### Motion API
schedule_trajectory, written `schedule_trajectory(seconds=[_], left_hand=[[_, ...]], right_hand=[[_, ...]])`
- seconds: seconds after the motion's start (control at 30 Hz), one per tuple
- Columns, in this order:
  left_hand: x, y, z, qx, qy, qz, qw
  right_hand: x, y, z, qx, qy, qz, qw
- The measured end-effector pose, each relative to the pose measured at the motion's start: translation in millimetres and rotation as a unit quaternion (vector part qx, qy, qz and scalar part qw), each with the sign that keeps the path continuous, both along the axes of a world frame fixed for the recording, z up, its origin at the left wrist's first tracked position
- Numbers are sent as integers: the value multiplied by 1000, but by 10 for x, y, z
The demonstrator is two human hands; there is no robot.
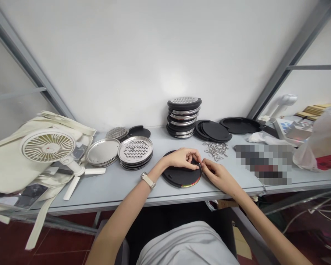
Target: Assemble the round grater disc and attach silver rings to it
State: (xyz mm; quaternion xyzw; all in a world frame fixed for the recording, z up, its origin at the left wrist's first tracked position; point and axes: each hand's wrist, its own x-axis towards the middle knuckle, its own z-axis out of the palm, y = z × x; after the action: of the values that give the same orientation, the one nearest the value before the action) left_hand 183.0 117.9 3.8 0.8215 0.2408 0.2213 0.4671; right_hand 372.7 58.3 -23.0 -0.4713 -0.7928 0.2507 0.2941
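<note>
A round black plate (176, 176) lies on the table before me, with a shiny metal strip reflecting colours along part of its near edge. My left hand (183, 159) reaches over the plate, fingers curled and closed at its right rim. Meeting it there, my right hand (216, 176) pinches with thumb and forefinger. Something small and metallic seems to be between the fingertips, mostly hidden by them. Just behind my right hand is a loose pile of small metal clasps (215, 150).
A tall stack of black and metal discs (184, 117) stands by the wall. Perforated grater discs (135, 150) and plain metal discs (103, 151) sit left. Black round trays (240, 125) lie at the back right. A white fan (48, 146) and a plastic bag (320, 143) flank the table.
</note>
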Motion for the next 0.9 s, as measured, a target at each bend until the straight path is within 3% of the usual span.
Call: schedule_trajectory(seconds=[0.63, 0.9], left_hand=[[-2, -6, 23, -52, -21, -6, 998], [-19, 7, 16, -25, -35, -30, 999]], right_hand=[[28, -33, -1, 7, 7, 11, 1000], [29, -21, -24, 12, 3, 11, 1000]])
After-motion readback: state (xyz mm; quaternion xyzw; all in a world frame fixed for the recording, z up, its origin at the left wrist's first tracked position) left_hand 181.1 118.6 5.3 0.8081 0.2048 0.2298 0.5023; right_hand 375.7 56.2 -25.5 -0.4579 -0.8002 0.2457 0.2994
